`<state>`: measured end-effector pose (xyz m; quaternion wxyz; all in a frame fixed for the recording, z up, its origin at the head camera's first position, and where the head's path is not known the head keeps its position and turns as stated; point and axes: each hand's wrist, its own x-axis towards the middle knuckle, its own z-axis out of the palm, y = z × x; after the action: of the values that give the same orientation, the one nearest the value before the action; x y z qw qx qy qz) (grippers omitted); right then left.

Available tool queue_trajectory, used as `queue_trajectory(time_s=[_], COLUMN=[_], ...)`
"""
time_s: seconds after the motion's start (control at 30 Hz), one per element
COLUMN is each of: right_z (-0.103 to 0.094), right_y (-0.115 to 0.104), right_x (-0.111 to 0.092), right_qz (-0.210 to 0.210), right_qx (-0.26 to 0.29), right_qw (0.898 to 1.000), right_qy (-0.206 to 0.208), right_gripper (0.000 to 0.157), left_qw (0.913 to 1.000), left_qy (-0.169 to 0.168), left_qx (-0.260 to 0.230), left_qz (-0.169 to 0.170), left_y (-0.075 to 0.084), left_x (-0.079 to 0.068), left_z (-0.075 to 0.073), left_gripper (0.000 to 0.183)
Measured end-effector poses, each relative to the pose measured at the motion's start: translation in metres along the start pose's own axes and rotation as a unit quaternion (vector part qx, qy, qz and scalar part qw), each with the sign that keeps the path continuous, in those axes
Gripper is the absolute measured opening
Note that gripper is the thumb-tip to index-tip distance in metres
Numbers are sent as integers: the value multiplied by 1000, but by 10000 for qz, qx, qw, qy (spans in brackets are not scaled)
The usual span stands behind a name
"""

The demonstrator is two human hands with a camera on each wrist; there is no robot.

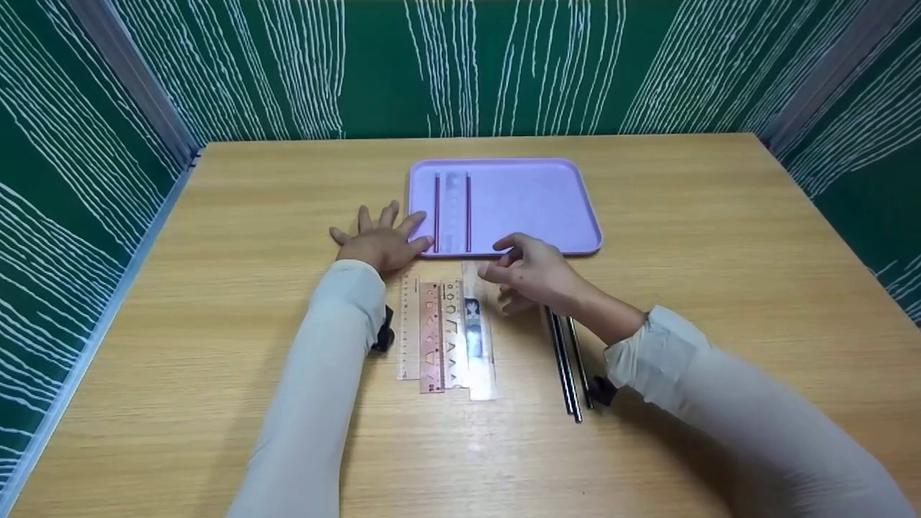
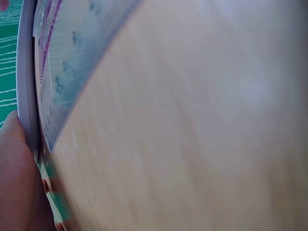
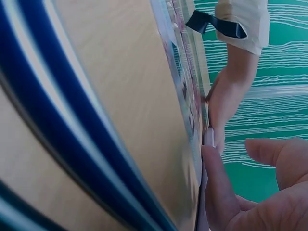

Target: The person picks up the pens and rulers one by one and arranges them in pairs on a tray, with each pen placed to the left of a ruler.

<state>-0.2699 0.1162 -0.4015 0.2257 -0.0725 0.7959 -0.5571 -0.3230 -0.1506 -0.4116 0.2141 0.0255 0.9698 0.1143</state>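
- The right hand [image 1: 536, 273] has an unfilled grip, fingers loosely bent; the right wrist view shows the gap beyond the thumb.
- The left hand [image 1: 378, 241] has a spread grip, fingers straight, thumb and forefinger over the rim at the tray's 8 o'clock corner.
- Four rulers [image 1: 431, 338] lie side by side on the worktop [image 1: 288, 180], toward 7 to 8 o'clock of the right hand; contact with its fingertips cannot be told. The left wrist view catches a ruler's corner close up, toward 11 o'clock.
- Dark rods [image 1: 570, 374] lie toward 5 o'clock, looming large in the right wrist view.
- The purple tray [image 1: 532, 208] holds, along its 9 o'clock side, two reddish sticks [image 1: 468, 216] with a clear ruler [image 1: 452, 216] between; only the head view shows these contents.
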Motion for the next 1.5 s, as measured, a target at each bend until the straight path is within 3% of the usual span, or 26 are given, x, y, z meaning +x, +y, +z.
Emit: queue_trajectory(time_s=[0.73, 1.03, 1.2, 1.5], right_z=[11, 18, 20, 20], right_y=[5, 4, 3, 0], right_x=[-6, 0, 0, 1], right_qz=[133, 194, 66, 110], right_qx=[-384, -993, -1562, -1915], right_qw=[9991, 9947, 9876, 9813], right_qy=[-150, -191, -115, -145], right_gripper=[70, 89, 98, 98], left_qw=[10000, 9998, 9998, 9999], left_qy=[49, -46, 37, 4], left_qx=[-44, -106, -154, -130], left_qz=[-6, -190, -103, -45], left_y=[-1, 0, 0, 0], left_x=[-1, 3, 1, 1], left_z=[-1, 0, -1, 0], left_gripper=[70, 70, 70, 69])
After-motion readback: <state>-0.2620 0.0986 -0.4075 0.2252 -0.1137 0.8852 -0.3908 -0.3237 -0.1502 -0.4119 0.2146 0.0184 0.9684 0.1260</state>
